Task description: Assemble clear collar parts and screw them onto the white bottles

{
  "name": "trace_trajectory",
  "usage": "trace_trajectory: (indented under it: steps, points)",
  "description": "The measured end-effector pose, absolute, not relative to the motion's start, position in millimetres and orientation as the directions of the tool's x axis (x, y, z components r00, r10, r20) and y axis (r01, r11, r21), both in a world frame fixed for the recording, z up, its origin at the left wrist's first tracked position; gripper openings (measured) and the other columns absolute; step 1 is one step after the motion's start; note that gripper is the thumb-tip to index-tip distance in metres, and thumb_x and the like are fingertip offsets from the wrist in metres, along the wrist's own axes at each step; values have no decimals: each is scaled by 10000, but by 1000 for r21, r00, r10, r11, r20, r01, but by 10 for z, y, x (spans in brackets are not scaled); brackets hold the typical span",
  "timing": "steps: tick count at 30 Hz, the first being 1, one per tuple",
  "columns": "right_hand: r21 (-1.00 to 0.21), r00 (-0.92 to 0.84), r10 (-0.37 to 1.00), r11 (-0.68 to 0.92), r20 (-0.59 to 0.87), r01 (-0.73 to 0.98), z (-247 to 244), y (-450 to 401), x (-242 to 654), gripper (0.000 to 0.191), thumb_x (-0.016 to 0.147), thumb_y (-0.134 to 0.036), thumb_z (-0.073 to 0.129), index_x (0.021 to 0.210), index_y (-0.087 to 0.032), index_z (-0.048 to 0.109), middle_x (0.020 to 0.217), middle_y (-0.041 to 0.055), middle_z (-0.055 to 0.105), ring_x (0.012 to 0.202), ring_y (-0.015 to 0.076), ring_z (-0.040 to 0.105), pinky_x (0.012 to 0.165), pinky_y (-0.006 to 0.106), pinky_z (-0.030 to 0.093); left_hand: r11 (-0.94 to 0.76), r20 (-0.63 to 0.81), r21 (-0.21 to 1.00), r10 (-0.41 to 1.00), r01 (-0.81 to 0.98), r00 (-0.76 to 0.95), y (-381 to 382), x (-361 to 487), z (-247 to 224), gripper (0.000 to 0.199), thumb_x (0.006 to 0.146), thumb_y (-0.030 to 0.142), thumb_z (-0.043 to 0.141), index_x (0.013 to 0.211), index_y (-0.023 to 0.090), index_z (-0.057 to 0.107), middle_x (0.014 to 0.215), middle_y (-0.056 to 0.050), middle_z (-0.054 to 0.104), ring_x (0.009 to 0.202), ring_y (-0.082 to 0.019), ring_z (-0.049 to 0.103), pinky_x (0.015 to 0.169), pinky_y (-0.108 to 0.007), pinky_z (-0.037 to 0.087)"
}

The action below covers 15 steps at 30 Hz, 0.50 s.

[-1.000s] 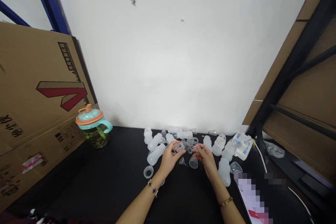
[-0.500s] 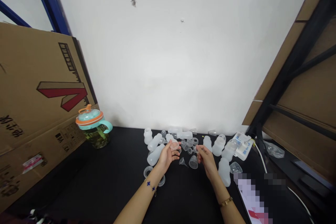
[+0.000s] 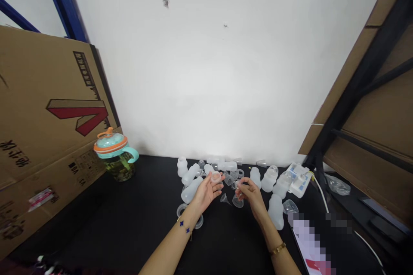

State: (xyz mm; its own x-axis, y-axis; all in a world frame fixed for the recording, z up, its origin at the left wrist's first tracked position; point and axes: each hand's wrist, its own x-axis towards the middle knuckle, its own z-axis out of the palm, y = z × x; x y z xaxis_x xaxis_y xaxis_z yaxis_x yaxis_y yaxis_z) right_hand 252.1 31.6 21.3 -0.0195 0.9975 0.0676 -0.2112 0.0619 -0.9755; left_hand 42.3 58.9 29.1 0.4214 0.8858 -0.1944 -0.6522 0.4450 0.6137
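Note:
My left hand (image 3: 206, 189) pinches a clear round plastic collar (image 3: 215, 177) between thumb and forefinger, its other fingers spread palm up. My right hand (image 3: 250, 191) is closed in a pinch just right of it, above small clear parts; what its fingertips hold is too small to make out. Below the right fingers a clear plastic cup-shaped cap (image 3: 238, 201) lies on the table. A small clear funnel (image 3: 225, 199) lies between the hands. White baby bottles (image 3: 191, 190) lie left of my left hand, and several others, such as this bottle (image 3: 275, 211), stand at the right.
A black table (image 3: 129, 223) meets a white wall (image 3: 206, 73). A teal-lidded jug (image 3: 118, 154) stands beside a cardboard box (image 3: 48, 116) on the left. At the right are a white case (image 3: 298, 179), a clear cap (image 3: 290, 206) and a partly blurred flat item (image 3: 309, 245).
My right hand has shifted slightly left, towards my left hand, with its fingers curled further in. My left hand keeps the collar at nearly the same spot, its fingers a little more spread.

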Motion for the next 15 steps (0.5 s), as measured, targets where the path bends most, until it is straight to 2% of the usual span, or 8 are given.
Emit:
trace_trajectory:
  steps: [3,5,9,11,15]
  points:
    - [-977,-53,995,76,89,-198,249,291,2506,423,721,-531,817,871,-223,570,690,37,735,573,181,648,505,257,473,417,-172,624,898,-661,405,576,424,276,314,970,326,585,1180,105,660,1324,-157,644,803,-147,710,659,-223,579]
    - [-977,-71,992,93,108,-190,271,273,2493,423,719,-539,815,860,-224,572,702,42,741,590,187,659,510,256,472,367,-127,644,916,-671,380,561,426,271,262,909,173,656,1163,111,670,1328,-138,645,948,-162,707,796,-222,577]
    - [-976,-131,981,119,144,-183,305,232,2457,421,712,-533,822,861,-230,571,748,42,748,630,188,663,524,253,471,314,-85,675,932,-667,352,549,443,256,366,804,18,700,1155,119,670,1297,-119,664,1204,-216,624,1085,-306,468]
    - [-977,-158,976,123,152,-176,320,207,2432,407,723,-519,819,857,-235,560,774,37,744,643,183,654,530,248,465,312,-89,678,934,-666,347,554,454,244,398,772,-2,723,1145,126,672,1300,-118,662,1241,-236,600,1138,-340,423]
    - [-985,-184,970,142,158,-99,356,160,2382,359,754,-515,787,809,-229,578,835,41,722,677,178,617,543,248,460,304,-94,686,938,-661,333,553,472,240,433,726,-19,764,1115,153,680,1244,-99,689,1245,-242,598,1138,-327,416]
